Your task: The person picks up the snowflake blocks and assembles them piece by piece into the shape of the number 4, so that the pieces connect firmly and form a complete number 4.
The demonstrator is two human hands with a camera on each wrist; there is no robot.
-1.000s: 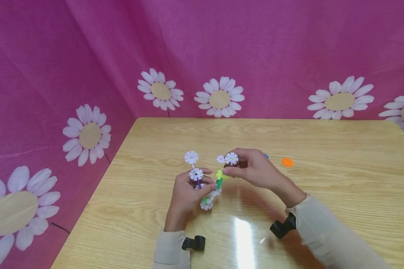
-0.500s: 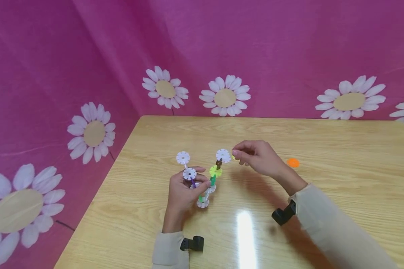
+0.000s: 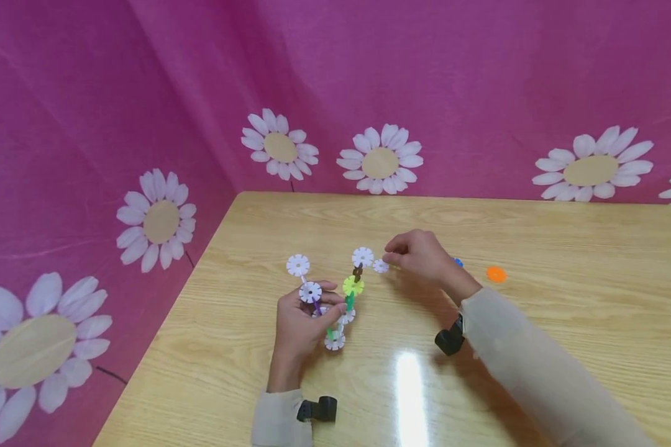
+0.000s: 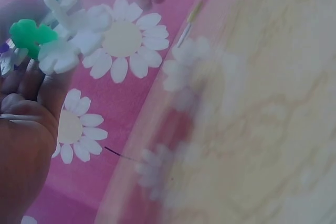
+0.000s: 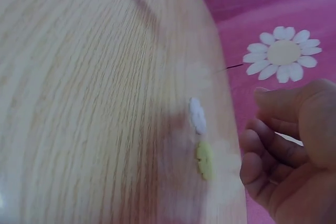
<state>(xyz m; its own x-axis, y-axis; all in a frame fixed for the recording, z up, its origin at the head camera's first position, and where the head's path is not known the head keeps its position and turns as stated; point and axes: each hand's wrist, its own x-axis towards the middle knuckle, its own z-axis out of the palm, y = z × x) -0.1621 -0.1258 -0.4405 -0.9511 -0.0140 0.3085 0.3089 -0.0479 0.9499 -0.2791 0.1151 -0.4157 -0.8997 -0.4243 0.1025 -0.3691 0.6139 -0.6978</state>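
My left hand (image 3: 302,323) grips a chain of linked plastic snowflake discs (image 3: 310,292), raised above the table. White, purple, green, yellow and brown discs make up the chain, which bends in a V with both arms pointing away. The left wrist view shows a green disc (image 4: 32,38) and white ones over the fingers. To the right, my right hand (image 3: 422,257) hovers with loosely curled fingers above a yellow disc (image 5: 205,161) and a white disc (image 5: 197,115) lying flat on the table. No disc shows between its fingers in the right wrist view.
An orange disc (image 3: 496,274) lies on the wooden table (image 3: 565,242) to the right. A blue disc (image 3: 458,262) is partly hidden by my right wrist. Pink cloth (image 3: 470,81) printed with daisies hangs along the back and left edges.
My right hand has left the chain's far right end and moved right, over the loose yellow disc. The left hand still holds the chain, shifted slightly left in view.
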